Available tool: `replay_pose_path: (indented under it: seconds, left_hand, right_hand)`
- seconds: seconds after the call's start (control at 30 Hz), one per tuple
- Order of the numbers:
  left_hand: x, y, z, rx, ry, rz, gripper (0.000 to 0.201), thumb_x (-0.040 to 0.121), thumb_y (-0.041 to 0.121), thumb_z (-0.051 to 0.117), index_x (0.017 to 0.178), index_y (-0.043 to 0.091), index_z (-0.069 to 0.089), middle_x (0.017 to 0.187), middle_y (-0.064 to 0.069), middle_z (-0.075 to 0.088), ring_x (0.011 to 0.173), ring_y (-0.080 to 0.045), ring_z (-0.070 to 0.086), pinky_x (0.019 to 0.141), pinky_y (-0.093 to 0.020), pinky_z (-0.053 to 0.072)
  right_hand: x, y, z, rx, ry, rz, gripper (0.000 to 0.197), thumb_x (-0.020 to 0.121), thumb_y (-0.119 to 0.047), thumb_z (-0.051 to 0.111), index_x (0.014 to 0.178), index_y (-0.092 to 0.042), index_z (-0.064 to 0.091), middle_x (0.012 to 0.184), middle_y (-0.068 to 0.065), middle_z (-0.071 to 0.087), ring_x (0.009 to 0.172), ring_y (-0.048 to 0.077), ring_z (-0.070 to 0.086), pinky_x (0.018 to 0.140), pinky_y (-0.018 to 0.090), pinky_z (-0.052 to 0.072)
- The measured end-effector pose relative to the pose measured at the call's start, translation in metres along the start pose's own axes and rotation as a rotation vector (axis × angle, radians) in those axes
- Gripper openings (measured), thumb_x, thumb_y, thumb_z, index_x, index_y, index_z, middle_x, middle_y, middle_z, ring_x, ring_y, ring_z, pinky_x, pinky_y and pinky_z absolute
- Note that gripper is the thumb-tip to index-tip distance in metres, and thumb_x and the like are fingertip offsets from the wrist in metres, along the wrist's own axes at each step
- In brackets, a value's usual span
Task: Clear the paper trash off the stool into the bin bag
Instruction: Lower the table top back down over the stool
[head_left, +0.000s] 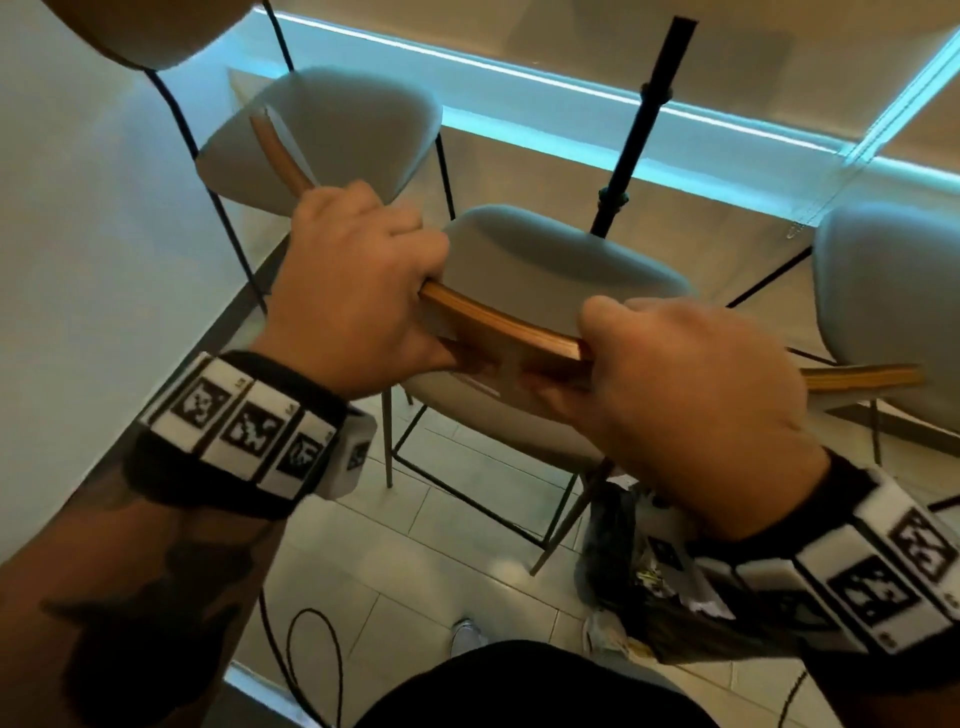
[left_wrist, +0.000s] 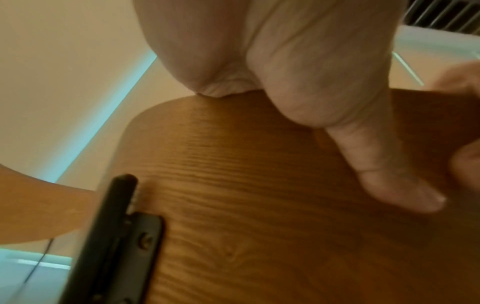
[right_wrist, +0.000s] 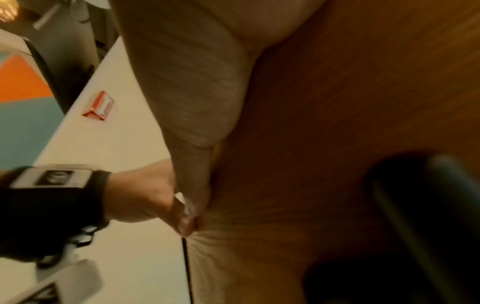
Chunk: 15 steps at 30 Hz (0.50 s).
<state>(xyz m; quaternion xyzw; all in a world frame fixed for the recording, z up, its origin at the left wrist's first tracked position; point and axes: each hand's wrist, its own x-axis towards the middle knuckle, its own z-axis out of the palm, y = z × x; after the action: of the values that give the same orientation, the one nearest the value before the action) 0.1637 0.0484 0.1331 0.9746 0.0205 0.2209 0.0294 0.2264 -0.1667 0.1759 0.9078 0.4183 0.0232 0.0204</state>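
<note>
- Bin bag (head_left: 618, 551) on the tiled floor (head_left: 395, 566) at lower right: dark, crumpled, mostly hidden behind the right wrist; pale paper scraps (head_left: 605, 631) show at its mouth, blurred.
- Right hand (head_left: 691, 379) clasps the stool's (head_left: 550, 270) curved wooden backrest (head_left: 498, 322), fingers wrapped out of sight.
- Left hand (head_left: 358, 291) clasps the same backrest, thumb (left_wrist: 384, 164) flat on grained wood.
- Stool seat: grey, padded, rounded, no paper visible on it.
- Further stools (head_left: 332, 130) behind, partly cut off.
</note>
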Motion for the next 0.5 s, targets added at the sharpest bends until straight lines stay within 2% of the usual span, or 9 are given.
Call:
replay_pose_path:
  seconds: [0.1,0.2,0.33,0.5]
  left_hand:
    - [0.006,0.026,0.006,-0.044,0.056,-0.021,0.065,0.069,0.087,0.065,0.069,0.028,0.039,0.070,0.007,0.041,0.075,-0.017,0.038,0.078,-0.038,0.027]
    - [0.009,0.039,0.009,-0.061,0.081,-0.013,0.067,0.071,0.089,0.062,0.068,0.027,0.038,0.069,0.007,0.039,0.074,-0.016,0.036,0.078,-0.037,0.023]
    - [0.010,0.038,0.010,-0.051,0.081,-0.006,0.070,0.071,0.091,0.060,0.066,0.023,0.041,0.068,0.007,0.037,0.072,-0.017,0.036,0.077,-0.038,0.021]
    - [0.016,0.034,0.015,-0.033,0.094,0.011,0.075,0.070,0.094,0.057,0.065,0.021,0.041,0.067,0.004,0.038,0.071,-0.018,0.036,0.075,-0.040,0.025]
  right_hand:
    - [-0.005,0.025,-0.003,0.010,-0.005,-0.001,0.055,0.086,-0.077,0.045,0.069,-0.025,0.047,0.058,-0.006,0.044,0.047,0.013,0.036,0.047,0.020,0.015]
    - [-0.009,0.036,-0.006,0.042,-0.011,-0.004,0.055,0.084,-0.075,0.051,0.066,-0.024,0.040,0.055,-0.006,0.040,0.046,0.015,0.031,0.050,0.018,0.007]
    - [-0.009,0.038,-0.001,0.074,0.003,0.010,0.054,0.083,-0.071,0.058,0.066,-0.024,0.035,0.054,-0.006,0.037,0.046,0.016,0.031,0.051,0.019,0.004]
    - [-0.003,0.041,0.004,0.065,0.042,0.017,0.052,0.085,-0.071,0.052,0.067,-0.025,0.038,0.055,-0.005,0.040,0.047,0.016,0.034,0.050,0.022,0.009]
